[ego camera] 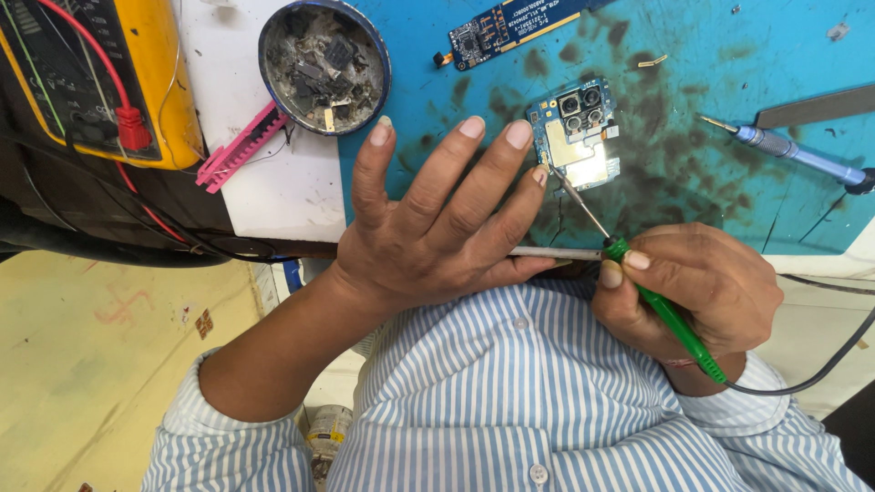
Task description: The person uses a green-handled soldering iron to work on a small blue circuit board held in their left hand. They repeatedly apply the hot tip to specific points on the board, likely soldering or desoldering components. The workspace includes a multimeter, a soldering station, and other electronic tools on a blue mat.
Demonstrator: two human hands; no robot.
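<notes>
Striped shirt cloth (510, 410) fills the bottom of our view, and just above it our two hands work at the edge of the teal mat (729, 55). Our left hand (437, 219) lies flat with the fingers spread, their tips pressing beside and on the left edge of the small blue circuit board (579, 137), which sits on the mat just beyond our fingertips, camera modules at its top. Our right hand (693, 292) is closed in a pen-like pinch around the green-handled probe (670, 319), whose thin metal tip slants up to touch the board's lower left corner. A slim metal tool (556, 253) seems tucked under our left palm; we cannot tell how it is held.

We judge the board light, stiff and fragile: thin, with tiny parts on its face, and likely to skid on the mat under the probe's push. It is best held by its bare edges, pinned down from the side as our fingers do, never by the camera modules or shields.

Further off lie a second, longer board (497, 27), a round tin of scrap parts (324, 64), a yellow meter (100, 73) with red leads, a pink strip (241, 146), and a blue-handled iron (802, 155) to the right.
</notes>
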